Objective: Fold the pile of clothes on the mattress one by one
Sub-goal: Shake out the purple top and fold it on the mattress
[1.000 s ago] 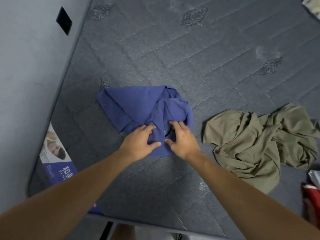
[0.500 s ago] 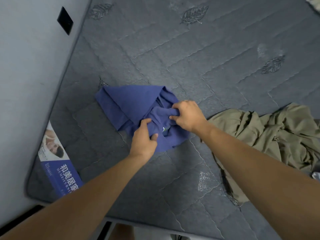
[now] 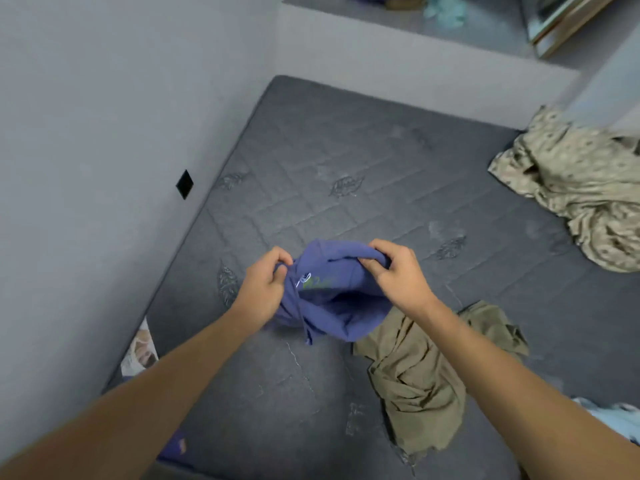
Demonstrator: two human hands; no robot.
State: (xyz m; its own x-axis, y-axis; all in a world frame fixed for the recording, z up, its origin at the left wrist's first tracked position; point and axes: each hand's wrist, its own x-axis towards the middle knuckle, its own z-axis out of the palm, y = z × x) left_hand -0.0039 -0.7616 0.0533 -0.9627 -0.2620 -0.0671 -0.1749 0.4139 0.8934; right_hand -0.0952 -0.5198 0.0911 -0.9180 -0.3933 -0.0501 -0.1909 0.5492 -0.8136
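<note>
Light blue cloth [image 3: 613,422]: lies at the near right edge, only a small part is visible.
Olive garment [image 3: 415,375]: crumpled on the mattress, near and to the right, partly under the right forearm.
Mattress [image 3: 346,161]: dark grey, quilted with leaf patterns, pushed into the corner of the grey walls.
Label [image 3: 140,351]: printed paper on the near left side of the mattress, blurred.
Left hand [image 3: 265,287]: fingers curled, pinching the left edge of the blue garment.
Right hand [image 3: 394,271]: thumb and fingers pinch the top right edge of the same garment.
Blue garment [image 3: 332,299]: held up between both hands above the mattress, bunched; a small pale print shows on it, and its low end hangs just beside the olive garment.
Patterned beige cloth [image 3: 581,188]: heaped at the far right of the mattress, well apart from the hands.
Black square [image 3: 184,184]: on the left wall.
</note>
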